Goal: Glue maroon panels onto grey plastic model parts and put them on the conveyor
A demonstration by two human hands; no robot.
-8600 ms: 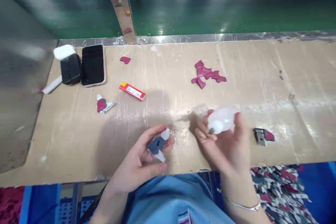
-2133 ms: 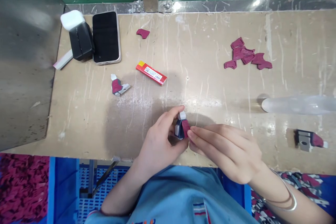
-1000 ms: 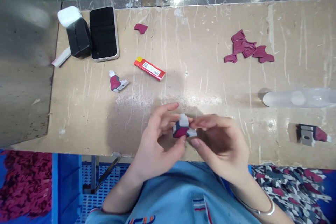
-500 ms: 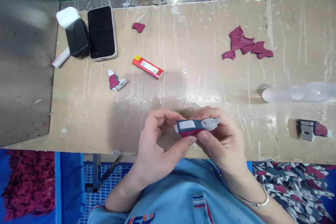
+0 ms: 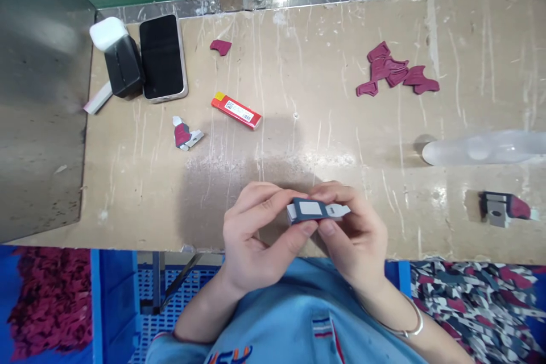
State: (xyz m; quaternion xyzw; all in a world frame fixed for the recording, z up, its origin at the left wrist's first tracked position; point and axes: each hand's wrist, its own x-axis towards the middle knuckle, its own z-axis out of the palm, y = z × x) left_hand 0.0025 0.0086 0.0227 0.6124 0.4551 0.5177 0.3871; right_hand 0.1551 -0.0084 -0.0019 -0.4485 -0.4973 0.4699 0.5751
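Between my two hands is a small grey and dark-blue plastic part (image 5: 310, 209) with a light panel on its upper face and a sliver of maroon along its lower edge. My left hand (image 5: 262, 233) pinches its left end between thumb and fingers. My right hand (image 5: 352, 227) grips the right side, where a pale pointed tip sticks out. Both thumbs press on the near edge, close together. The underside is hidden by my fingers. Similar assembled parts lie on the table: one to the left (image 5: 186, 133) and another at the right (image 5: 505, 208).
Loose maroon pieces (image 5: 396, 71) and a single maroon piece (image 5: 220, 46) lie towards the back. A red packet (image 5: 237, 110), a phone (image 5: 162, 57), a black case (image 5: 124, 66) and a clear bottle (image 5: 486, 148) rest on the table (image 5: 324, 79). Bins of maroon pieces (image 5: 51, 301) and mixed parts (image 5: 473, 307) stand below.
The part has been tilted so its light panel faces up more and less maroon shows. My left fingers have shifted over its left end. The whole view has moved slightly.
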